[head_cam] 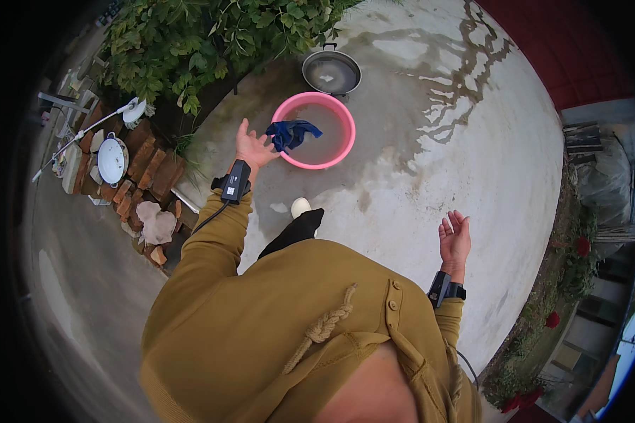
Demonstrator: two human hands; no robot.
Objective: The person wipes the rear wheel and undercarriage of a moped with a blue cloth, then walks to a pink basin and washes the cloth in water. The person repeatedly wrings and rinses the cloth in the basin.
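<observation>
My left hand (255,147) is held out palm up beside the left rim of a pink plastic basin (351,127), fingers spread. Just past its fingertips a crumpled dark blue cloth (291,133) hangs at that rim, partly over the cloudy water (323,150). Whether a fingertip touches the cloth I cannot tell. Far off to the right, my right hand (455,240) is held out over the pale concrete, fingers loosely extended and holding nothing. A black device (236,182) is strapped to my left wrist, and another (439,290) to my right.
Behind the basin stands a metal pan (332,71) with water in it. Leafy bushes (190,47) border the concrete ground (381,211) at upper left. Bricks (145,164) are stacked on the left, with a white enamel basin (112,160) on them. Wet streaks (463,79) mark the ground.
</observation>
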